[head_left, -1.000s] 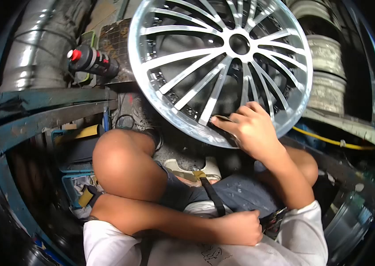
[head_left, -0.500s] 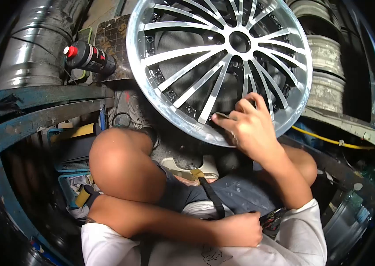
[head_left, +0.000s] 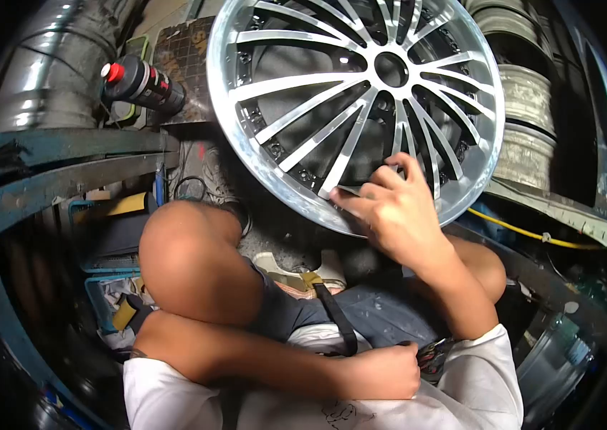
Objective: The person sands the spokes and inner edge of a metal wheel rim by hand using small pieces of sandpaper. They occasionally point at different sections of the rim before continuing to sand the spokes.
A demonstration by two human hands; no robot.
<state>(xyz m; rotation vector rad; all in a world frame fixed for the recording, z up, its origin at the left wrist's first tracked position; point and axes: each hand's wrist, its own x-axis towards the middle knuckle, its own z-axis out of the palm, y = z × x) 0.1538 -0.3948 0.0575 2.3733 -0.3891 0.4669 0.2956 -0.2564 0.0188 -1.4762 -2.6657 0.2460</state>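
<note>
A large alloy wheel rim (head_left: pixel 260 161) with bright polished spokes and a black inner part stands tilted in front of me. My right hand (head_left: pixel 400 215) is at its lower lip, fingers bent, with one fingertip near the outer end of a lower spoke. Whatever thin thing those fingers may pinch is too small to make out. Across my lap lies my left forearm, and my left hand (head_left: pixel 383 371) is curled closed against my shirt beside a dark, multicoloured item (head_left: pixel 432 356). The inside of that hand is hidden.
A black bottle with a red cap (head_left: pixel 147 86) stands on a grimy block (head_left: pixel 192 54) at upper left. Stacked rims (head_left: pixel 525 93) stand at right, near a yellow hose (head_left: pixel 515 229). Blue baskets (head_left: pixel 99 287) and a metal frame (head_left: pixel 67 190) are at left.
My right hand has slid slightly left along the rim's lower edge, its fingertip nearer the spoke end. The view has shifted a little. My left hand keeps its closed pose.
</note>
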